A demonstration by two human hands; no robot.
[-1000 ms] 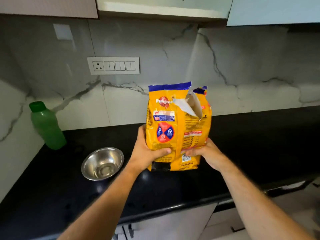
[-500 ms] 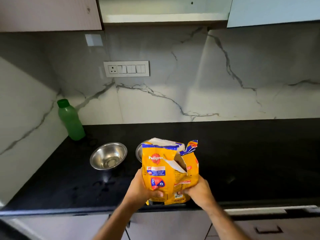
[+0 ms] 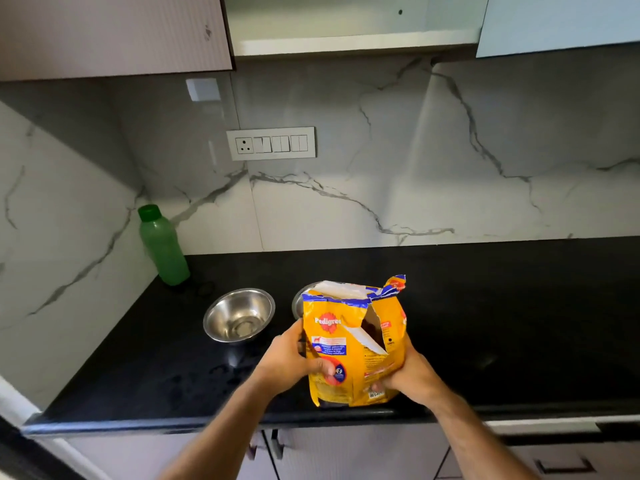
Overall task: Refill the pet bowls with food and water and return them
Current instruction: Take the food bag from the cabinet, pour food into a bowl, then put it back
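A yellow pet food bag (image 3: 349, 344) with a torn-open top stands upright near the front edge of the black counter (image 3: 502, 323). My left hand (image 3: 291, 358) grips its left side and my right hand (image 3: 412, 372) grips its lower right side. An empty steel bowl (image 3: 239, 315) sits on the counter just left of the bag. A second steel bowl (image 3: 300, 299) is mostly hidden behind the bag; only its left rim shows. A green bottle (image 3: 161, 245) with a green cap stands in the back left corner.
A marble backsplash with a socket and switch plate (image 3: 271, 143) rises behind the counter. Wall cupboards (image 3: 114, 32) hang overhead. Cabinet doors and drawers (image 3: 346, 452) run below the counter's front edge. The counter stretches to the right of the bag.
The bag has come down from chest height and away from me to the counter near the bowls, both hands still on it. The view has pulled back, showing the second bowl's rim.
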